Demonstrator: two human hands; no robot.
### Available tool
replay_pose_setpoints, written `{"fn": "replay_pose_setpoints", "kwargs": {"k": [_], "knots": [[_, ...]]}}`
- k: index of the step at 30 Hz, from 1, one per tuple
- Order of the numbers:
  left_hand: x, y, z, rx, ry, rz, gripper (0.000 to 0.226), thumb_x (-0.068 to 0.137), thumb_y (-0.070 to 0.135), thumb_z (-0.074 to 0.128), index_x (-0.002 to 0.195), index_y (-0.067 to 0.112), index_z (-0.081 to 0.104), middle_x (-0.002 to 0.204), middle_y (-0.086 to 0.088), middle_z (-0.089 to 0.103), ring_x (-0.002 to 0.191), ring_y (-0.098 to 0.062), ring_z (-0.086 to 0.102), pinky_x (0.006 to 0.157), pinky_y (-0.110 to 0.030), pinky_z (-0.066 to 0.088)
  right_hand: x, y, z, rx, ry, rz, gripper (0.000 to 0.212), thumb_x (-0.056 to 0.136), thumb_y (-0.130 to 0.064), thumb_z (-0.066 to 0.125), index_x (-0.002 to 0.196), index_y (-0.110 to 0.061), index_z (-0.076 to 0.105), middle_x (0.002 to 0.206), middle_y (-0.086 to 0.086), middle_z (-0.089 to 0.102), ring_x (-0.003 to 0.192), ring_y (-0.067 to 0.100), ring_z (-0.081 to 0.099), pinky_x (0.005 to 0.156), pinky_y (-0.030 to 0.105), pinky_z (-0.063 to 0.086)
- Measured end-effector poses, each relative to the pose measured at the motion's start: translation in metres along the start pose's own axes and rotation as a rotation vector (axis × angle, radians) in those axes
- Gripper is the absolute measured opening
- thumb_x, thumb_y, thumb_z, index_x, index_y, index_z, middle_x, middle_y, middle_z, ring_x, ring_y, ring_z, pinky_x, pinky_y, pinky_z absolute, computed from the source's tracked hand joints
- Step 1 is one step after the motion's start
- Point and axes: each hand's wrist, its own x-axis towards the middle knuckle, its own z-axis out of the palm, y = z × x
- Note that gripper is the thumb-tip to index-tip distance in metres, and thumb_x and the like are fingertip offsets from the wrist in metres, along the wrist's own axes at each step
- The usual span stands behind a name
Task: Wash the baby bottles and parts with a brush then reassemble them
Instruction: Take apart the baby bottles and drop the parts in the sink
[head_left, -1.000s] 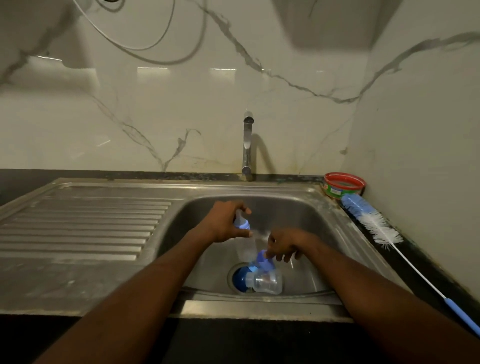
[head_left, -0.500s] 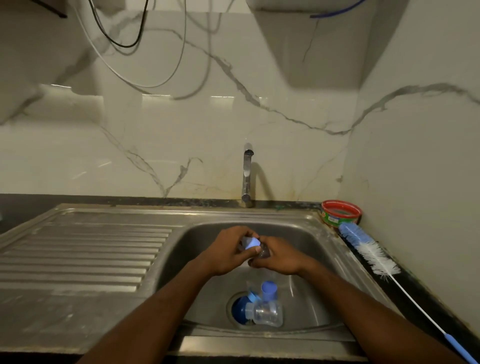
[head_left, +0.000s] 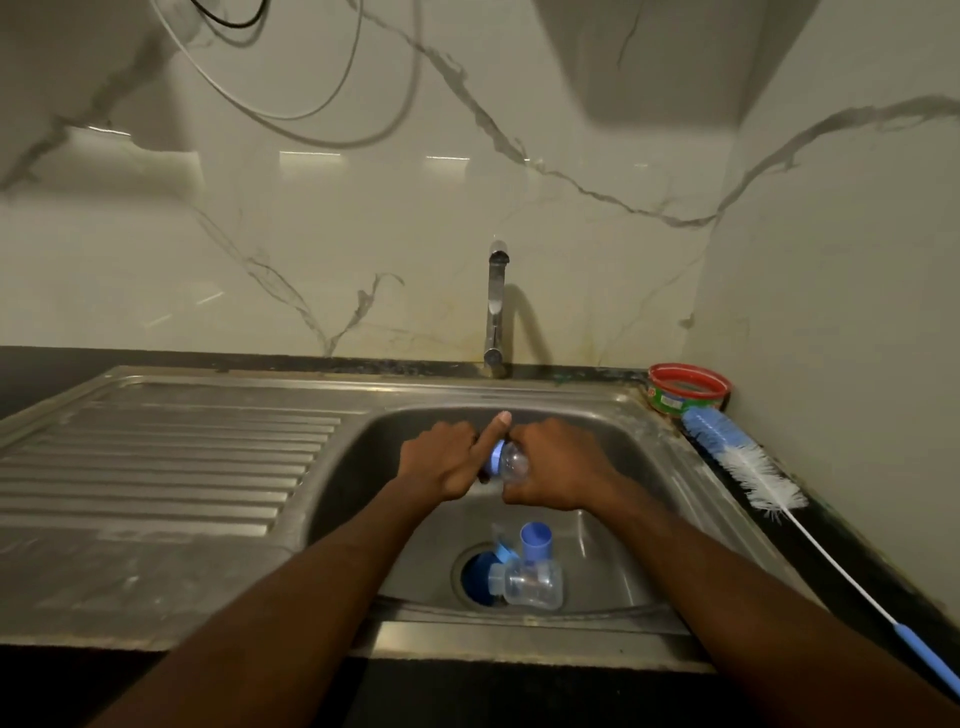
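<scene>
Both hands meet over the basin of the steel sink (head_left: 649, 447), held above its floor. The right hand (head_left: 558, 465) wraps its curled fingers around a small clear bottle (head_left: 514, 462), which lies roughly on its side with the neck pointing left. The left hand (head_left: 441, 460) grips the blue collar (head_left: 497, 457) at that neck, thumb stretched up along it; whether the collar is fully seated on the bottle is hard to judge, since the fingers cover the joint.

Lower and nearer in the basin, at the drain, a second clear bottle (head_left: 532, 584) lies on its side with its own blue ring toward the left, touching a dark blue part (head_left: 475, 571) that sits in the drain opening. A blue cap (head_left: 536, 540) stands just behind it, open end up.

On the dark counter to the right of the sink, a long bottle brush (head_left: 743, 467) lies with its blue and white bristles at the far end and its blue handle running toward the near right. A red-rimmed round tub (head_left: 685, 387) sits in the far right corner, just beyond the bristles. The tap (head_left: 496, 312) rises at the far edge of the sink.
</scene>
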Motion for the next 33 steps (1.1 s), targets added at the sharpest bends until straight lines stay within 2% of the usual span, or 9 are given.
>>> {"fn": "replay_pose_setpoints", "kwargs": {"k": [2,6,9,11,14,20,25,30,33], "knots": [[0.0,0.001,-0.003,-0.152,-0.03,-0.015,0.086,0.091,0.082,0.011,0.076,0.021,0.07,0.072,0.002,0.071,0.072,-0.012,0.067,0.088,-0.04,0.054,0.0,0.004,0.004,0.018,-0.052,0.017,0.039,0.069,-0.052,0.078,0.099,-0.034,0.06,0.084,-0.012,0.062,0.07,0.006,0.056,0.054,0.022,0.036],[0.001,-0.012,-0.01,-0.736,-0.185,0.107,0.049,0.093,0.061,0.056,0.134,0.034,0.058,0.128,0.005,0.062,0.109,-0.011,0.063,0.08,-0.04,0.064,0.001,0.015,0.007,0.204,-0.08,0.044,0.032,0.073,-0.04,0.081,0.092,-0.028,0.059,0.085,-0.008,0.064,0.069,0.004,0.056,0.054,0.021,0.037],[0.009,-0.023,-0.002,-0.622,-0.204,0.382,0.051,0.091,0.031,0.075,0.139,0.031,0.057,0.13,0.011,0.061,0.107,-0.007,0.066,0.075,-0.027,0.062,0.002,0.023,0.013,0.4,-0.082,0.085,0.036,0.072,-0.032,0.083,0.101,-0.017,0.068,0.087,-0.004,0.07,0.077,0.01,0.066,0.065,0.03,0.056],[0.011,-0.023,0.001,-0.593,-0.191,0.384,0.041,0.092,0.024,0.075,0.131,0.026,0.062,0.122,0.009,0.065,0.1,-0.005,0.068,0.072,-0.024,0.06,0.003,0.025,0.016,0.417,-0.094,0.078,0.04,0.071,-0.033,0.084,0.105,-0.019,0.069,0.088,-0.005,0.07,0.078,0.009,0.067,0.07,0.033,0.058],[0.007,-0.019,-0.002,-0.637,-0.23,0.246,0.027,0.094,0.041,0.068,0.111,0.02,0.069,0.102,-0.001,0.072,0.09,-0.012,0.072,0.07,-0.029,0.063,0.004,0.024,0.017,0.328,-0.081,0.034,0.038,0.069,-0.035,0.086,0.099,-0.025,0.064,0.089,-0.006,0.068,0.079,0.011,0.065,0.069,0.03,0.054],[-0.001,-0.007,-0.003,-0.531,-0.325,-0.098,0.064,0.101,0.064,0.038,0.099,0.01,0.07,0.083,-0.005,0.074,0.072,-0.015,0.07,0.059,-0.024,0.056,0.002,0.018,0.017,0.204,-0.099,-0.071,0.068,0.072,-0.035,0.088,0.133,-0.029,0.058,0.115,-0.008,0.068,0.097,0.011,0.063,0.081,0.026,0.05],[0.007,-0.007,0.004,-0.609,-0.269,-0.268,0.07,0.104,0.061,0.032,0.088,0.006,0.072,0.064,-0.003,0.069,0.051,-0.01,0.06,0.053,-0.021,0.051,0.003,0.021,0.014,-0.003,-0.03,-0.066,0.055,0.076,-0.039,0.083,0.124,-0.04,0.057,0.113,-0.011,0.067,0.1,0.014,0.063,0.078,0.032,0.048],[0.015,-0.029,0.006,-0.693,-0.354,-0.303,0.054,0.098,0.054,0.057,0.103,0.003,0.072,0.09,-0.011,0.078,0.075,-0.018,0.076,0.064,-0.026,0.06,0.003,0.035,0.018,0.09,-0.119,0.153,0.07,0.076,-0.043,0.084,0.135,-0.024,0.052,0.127,0.0,0.06,0.112,0.021,0.057,0.081,0.03,0.039],[0.016,-0.029,0.01,-0.563,-0.376,-0.19,0.031,0.095,0.033,0.069,0.11,0.006,0.07,0.1,-0.011,0.075,0.085,-0.016,0.075,0.068,-0.024,0.061,0.004,0.034,0.025,0.241,-0.29,0.296,0.069,0.079,-0.036,0.083,0.136,-0.016,0.05,0.123,0.004,0.058,0.1,0.019,0.06,0.076,0.033,0.051]]}}
